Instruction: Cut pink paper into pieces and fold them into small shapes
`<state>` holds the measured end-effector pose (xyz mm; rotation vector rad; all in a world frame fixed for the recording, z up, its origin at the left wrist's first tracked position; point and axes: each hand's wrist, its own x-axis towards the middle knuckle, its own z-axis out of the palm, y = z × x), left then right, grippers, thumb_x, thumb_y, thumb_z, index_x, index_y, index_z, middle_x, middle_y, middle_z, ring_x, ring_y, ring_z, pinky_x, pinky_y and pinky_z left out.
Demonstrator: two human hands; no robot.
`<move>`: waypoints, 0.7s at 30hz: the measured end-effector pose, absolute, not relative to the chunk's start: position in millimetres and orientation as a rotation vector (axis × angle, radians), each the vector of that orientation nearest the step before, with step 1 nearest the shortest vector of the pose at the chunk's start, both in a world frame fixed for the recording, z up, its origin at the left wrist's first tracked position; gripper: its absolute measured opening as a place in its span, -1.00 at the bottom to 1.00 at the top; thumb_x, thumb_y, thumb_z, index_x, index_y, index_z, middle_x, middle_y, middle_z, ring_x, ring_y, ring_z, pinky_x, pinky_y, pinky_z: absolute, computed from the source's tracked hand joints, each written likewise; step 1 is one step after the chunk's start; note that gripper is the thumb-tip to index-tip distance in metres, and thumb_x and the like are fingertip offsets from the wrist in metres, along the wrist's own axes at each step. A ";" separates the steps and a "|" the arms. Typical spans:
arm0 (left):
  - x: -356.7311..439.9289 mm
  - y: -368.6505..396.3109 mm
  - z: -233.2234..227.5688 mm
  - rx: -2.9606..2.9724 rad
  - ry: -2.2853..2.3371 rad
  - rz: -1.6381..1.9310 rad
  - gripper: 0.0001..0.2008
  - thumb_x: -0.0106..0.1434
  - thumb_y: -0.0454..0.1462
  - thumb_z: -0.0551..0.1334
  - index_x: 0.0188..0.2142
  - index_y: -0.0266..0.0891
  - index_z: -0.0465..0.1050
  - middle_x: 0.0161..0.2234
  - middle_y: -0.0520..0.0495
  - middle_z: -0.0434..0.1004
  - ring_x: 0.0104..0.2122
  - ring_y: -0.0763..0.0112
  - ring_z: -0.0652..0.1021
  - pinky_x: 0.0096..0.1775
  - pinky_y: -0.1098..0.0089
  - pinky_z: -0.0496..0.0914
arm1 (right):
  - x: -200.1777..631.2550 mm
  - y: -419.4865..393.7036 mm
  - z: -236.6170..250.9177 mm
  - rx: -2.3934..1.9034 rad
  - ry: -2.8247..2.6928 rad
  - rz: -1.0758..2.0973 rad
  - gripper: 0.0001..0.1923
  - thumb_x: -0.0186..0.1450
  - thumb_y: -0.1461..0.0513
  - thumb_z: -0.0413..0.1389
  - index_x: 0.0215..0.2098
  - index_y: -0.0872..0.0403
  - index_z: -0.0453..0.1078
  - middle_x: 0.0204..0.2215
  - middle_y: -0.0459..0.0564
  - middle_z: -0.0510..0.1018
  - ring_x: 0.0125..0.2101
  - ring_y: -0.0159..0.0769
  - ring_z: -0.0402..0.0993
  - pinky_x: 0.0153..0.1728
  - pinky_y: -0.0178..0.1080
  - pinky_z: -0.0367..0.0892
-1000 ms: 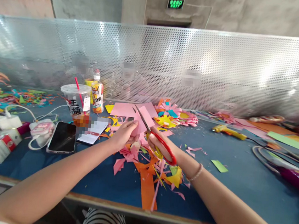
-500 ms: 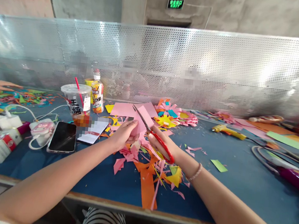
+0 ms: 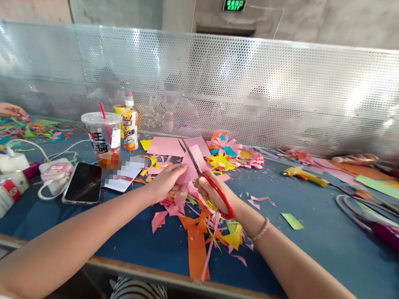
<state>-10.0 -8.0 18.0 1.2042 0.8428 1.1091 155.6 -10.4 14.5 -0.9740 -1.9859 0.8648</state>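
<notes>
Gripping red scissors [image 3: 205, 178], right hand [image 3: 212, 191] closed.

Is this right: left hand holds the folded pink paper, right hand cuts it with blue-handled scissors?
Not quite. The head view shows the scissors have red handles, not blue. The rest stands: the left hand holds the folded pink paper, and the right hand works the scissors into it.
</notes>
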 end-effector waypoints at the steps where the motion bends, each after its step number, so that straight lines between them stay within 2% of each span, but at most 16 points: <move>1: -10.1 -7.9 18.1 1.202 0.842 1.107 -0.73 0.07 -0.07 0.16 -0.48 -0.21 0.20 -0.75 0.11 0.25 -0.75 0.60 0.29 -0.70 0.61 0.06 | 155.6 -10.0 14.7 -0.995 -2.017 0.845 -0.67 0.23 -0.02 -0.12 -0.49 0.05 0.07 -0.63 -0.18 0.19 -0.63 -0.47 0.09 -0.59 -0.35 0.07; 5: -10.2 -7.0 17.8 1.203 0.820 1.104 -0.72 0.07 -0.06 0.15 -0.50 -0.22 0.19 -0.75 0.11 0.25 -0.76 0.63 0.26 -0.71 0.62 0.01 | 155.8 -8.7 16.7 -1.052 -2.091 0.785 -0.66 0.24 -0.03 -0.17 -0.49 0.04 0.06 -0.65 -0.18 0.19 -0.63 -0.45 0.12 -0.59 -0.34 0.08; 16: -10.6 -5.6 14.3 1.221 0.784 1.095 -0.72 0.07 -0.06 0.16 -0.48 -0.22 0.22 -0.74 0.11 0.24 -0.75 0.60 0.27 -0.71 0.60 -0.01 | 152.8 -6.0 18.6 -0.972 -2.092 0.687 -0.71 0.23 0.01 -0.12 -0.47 0.04 0.02 -0.68 -0.21 0.12 -0.65 -0.47 0.06 -0.62 -0.34 0.05; 21: -12.3 -5.1 15.3 1.205 0.800 1.097 -0.72 0.06 -0.07 0.15 -0.49 -0.23 0.19 -0.70 0.09 0.30 -0.78 0.65 0.22 -0.70 0.59 -0.01 | 159.1 1.8 17.9 -0.979 -2.113 0.517 -0.73 0.25 0.02 -0.17 -0.39 0.05 0.07 -0.62 -0.17 0.21 -0.60 -0.43 0.16 -0.58 -0.34 0.12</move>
